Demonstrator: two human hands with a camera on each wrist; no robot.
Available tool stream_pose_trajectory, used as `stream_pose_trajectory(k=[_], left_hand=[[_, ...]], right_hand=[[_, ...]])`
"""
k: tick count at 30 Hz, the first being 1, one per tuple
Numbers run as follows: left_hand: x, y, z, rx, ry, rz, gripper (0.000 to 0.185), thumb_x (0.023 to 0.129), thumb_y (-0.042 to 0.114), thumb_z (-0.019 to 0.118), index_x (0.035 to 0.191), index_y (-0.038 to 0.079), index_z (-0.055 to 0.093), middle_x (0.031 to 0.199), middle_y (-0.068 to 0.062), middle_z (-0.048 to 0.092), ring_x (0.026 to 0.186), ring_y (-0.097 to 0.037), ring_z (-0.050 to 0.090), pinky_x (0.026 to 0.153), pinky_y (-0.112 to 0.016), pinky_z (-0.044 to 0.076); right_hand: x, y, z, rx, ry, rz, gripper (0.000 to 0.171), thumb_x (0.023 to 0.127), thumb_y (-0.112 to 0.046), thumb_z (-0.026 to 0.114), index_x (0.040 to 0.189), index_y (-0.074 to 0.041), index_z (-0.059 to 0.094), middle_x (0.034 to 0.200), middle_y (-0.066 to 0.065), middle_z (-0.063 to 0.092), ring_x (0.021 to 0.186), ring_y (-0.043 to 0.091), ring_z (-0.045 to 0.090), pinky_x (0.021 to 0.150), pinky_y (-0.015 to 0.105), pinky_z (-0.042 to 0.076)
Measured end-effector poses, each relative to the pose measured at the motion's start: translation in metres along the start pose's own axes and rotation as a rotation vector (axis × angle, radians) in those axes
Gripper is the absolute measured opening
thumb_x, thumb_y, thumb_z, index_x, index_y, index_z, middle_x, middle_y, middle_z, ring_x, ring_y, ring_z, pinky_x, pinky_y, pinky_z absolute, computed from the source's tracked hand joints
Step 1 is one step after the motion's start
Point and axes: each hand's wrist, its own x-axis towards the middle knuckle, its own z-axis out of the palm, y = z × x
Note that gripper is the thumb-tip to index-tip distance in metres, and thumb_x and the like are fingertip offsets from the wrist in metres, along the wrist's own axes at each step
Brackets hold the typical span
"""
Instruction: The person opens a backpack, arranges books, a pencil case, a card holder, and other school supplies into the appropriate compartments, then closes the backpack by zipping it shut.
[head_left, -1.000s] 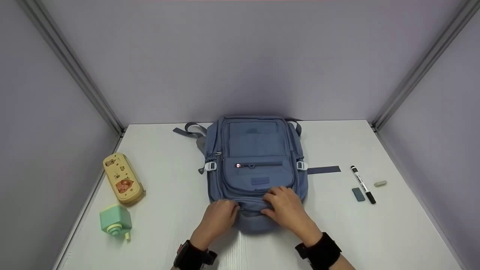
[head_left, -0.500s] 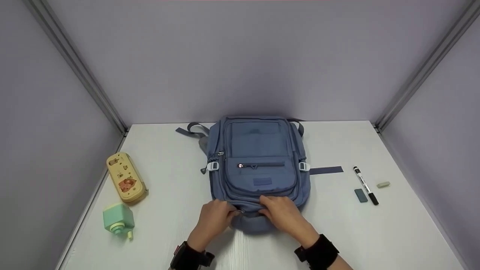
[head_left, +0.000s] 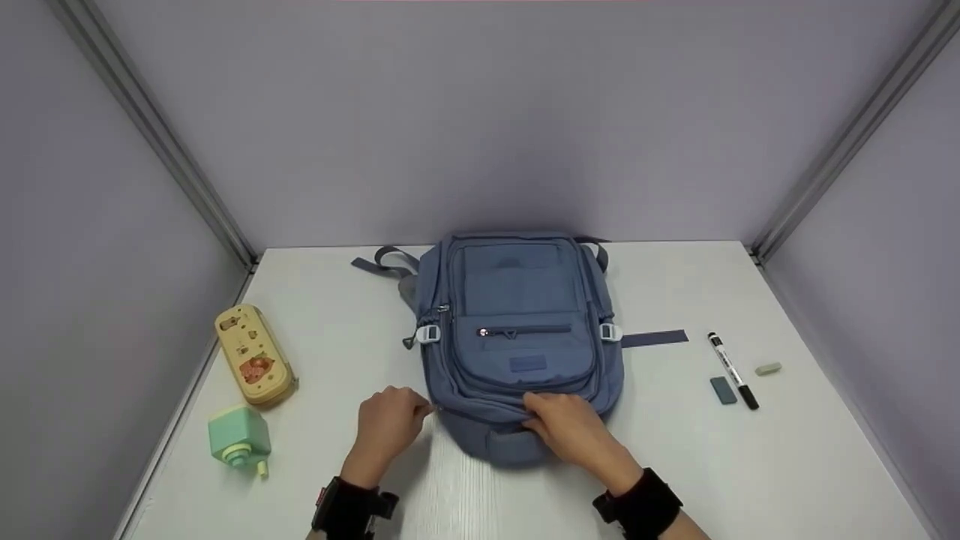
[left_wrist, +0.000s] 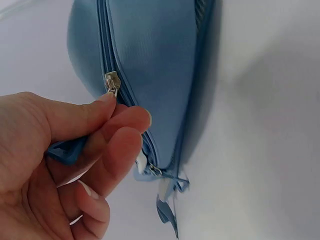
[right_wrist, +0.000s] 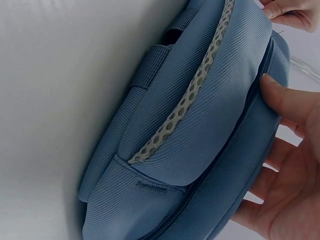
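Observation:
A blue backpack [head_left: 517, 300] lies on the white table in the head view, its bottom end toward me. My left hand [head_left: 388, 424] is at its lower left corner. In the left wrist view, thumb and forefinger pinch the pull of a metal zipper slider [left_wrist: 113, 81], and a blue triangular loop [left_wrist: 69, 151] pokes out below the thumb. My right hand [head_left: 570, 424] grips the backpack's bottom front edge. From the right wrist view, its thumb [right_wrist: 280, 95] lies along the zipper seam [right_wrist: 245, 112], the other fingers partly hidden behind the fabric.
On the left are a yellow pencil case [head_left: 255, 356] and a mint-green box with a small crank [head_left: 240, 436], perhaps a sharpener. A black-and-white marker [head_left: 733, 370], a dark blue-grey block [head_left: 723, 390] and a small pale piece [head_left: 768, 369] lie right. Walls enclose the table.
My left hand has slid leftward along the bottom zipper, from near the middle to the backpack's left corner. My right hand keeps its grip, shifted slightly downward.

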Motion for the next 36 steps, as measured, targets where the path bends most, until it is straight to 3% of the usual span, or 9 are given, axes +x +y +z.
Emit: stream_pose_trajectory(k=[13,17,22,26,31,36], left_hand=[[0.006,-0.014,0.009,0.040,0.024,-0.046,0.009,0.075,0.018,0.084,0.068,0.017,0.078,0.064,-0.002,0.068,0.049,-0.022,0.061,0.040,-0.036,0.044],[0.009,-0.015,0.012,0.074,0.054,-0.031,0.011,0.074,0.015,0.083,0.065,0.014,0.076,0.059,-0.004,0.065,0.046,-0.023,0.058,0.039,-0.037,0.043],[0.014,-0.016,0.017,0.123,0.073,-0.001,0.031,0.075,0.009,0.076,0.050,0.012,0.057,0.050,-0.005,0.055,0.041,-0.022,0.050,0.036,-0.038,0.039],[0.018,-0.016,0.020,0.148,0.098,0.016,0.042,0.073,0.006,0.074,0.047,0.015,0.043,0.047,-0.004,0.051,0.039,-0.019,0.046,0.035,-0.038,0.038],[0.023,-0.017,0.023,0.178,0.114,0.012,0.039,0.072,0.006,0.076,0.047,0.013,0.046,0.048,-0.007,0.053,0.039,-0.020,0.048,0.035,-0.037,0.039],[0.032,-0.024,0.028,0.185,0.081,-0.017,0.031,0.071,0.004,0.074,0.050,0.010,0.052,0.051,-0.010,0.057,0.042,-0.027,0.054,0.037,-0.041,0.041]], right_hand=[[0.000,-0.001,0.000,0.006,-0.011,0.000,0.029,0.085,-0.015,0.075,0.079,-0.015,0.047,0.072,-0.007,0.055,0.064,0.013,0.057,0.055,0.033,0.043],[0.000,0.000,0.000,0.006,-0.009,-0.002,0.029,0.085,-0.016,0.075,0.079,-0.016,0.047,0.072,-0.007,0.055,0.064,0.013,0.057,0.055,0.033,0.043],[-0.001,0.000,0.000,0.001,-0.004,-0.004,0.029,0.085,-0.017,0.076,0.079,-0.016,0.048,0.073,-0.006,0.057,0.064,0.014,0.058,0.055,0.033,0.044],[-0.001,0.000,-0.001,-0.001,-0.012,0.002,0.029,0.085,-0.017,0.076,0.078,-0.016,0.048,0.073,-0.006,0.058,0.065,0.015,0.058,0.056,0.033,0.044],[-0.002,0.001,-0.001,0.001,-0.010,-0.002,0.031,0.085,-0.017,0.076,0.078,-0.015,0.046,0.073,-0.006,0.057,0.064,0.015,0.058,0.056,0.034,0.044],[0.000,0.000,0.001,0.000,-0.024,-0.006,0.030,0.085,-0.018,0.075,0.078,-0.016,0.046,0.073,-0.006,0.058,0.065,0.016,0.059,0.056,0.035,0.044]])
